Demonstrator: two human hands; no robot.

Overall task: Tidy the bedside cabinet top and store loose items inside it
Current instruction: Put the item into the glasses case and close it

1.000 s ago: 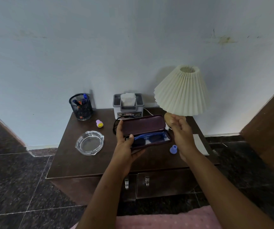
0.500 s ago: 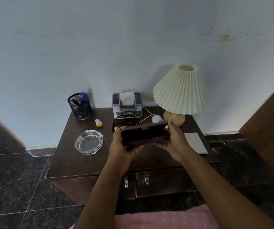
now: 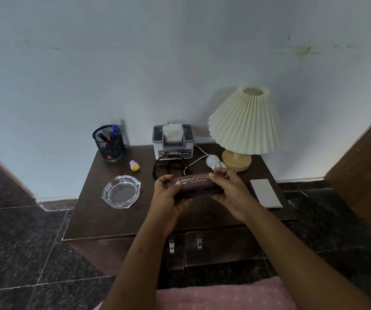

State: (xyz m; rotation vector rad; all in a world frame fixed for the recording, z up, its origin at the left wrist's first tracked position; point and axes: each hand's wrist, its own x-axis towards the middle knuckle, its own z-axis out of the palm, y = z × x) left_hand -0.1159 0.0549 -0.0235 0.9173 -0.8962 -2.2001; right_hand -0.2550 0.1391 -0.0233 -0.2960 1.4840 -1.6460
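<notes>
A maroon glasses case with gold lettering is closed and held above the dark wooden bedside cabinet. My left hand grips its left end, thumb on the lid. My right hand grips its right end, fingers over the top. On the cabinet top lie a glass ashtray, a small purple smiley stamp, a black cable, a white bulb and a grey notebook. The glasses inside the case are hidden.
At the back stand a mesh pen holder, a grey tissue box and a pleated lamp. Two cabinet doors with metal handles are shut below the top. Dark tiled floor surrounds the cabinet; a wooden panel is at the right.
The case stood open with blue glasses inside; my right hand came over and folded the lid down. Now the case is closed between both hands.
</notes>
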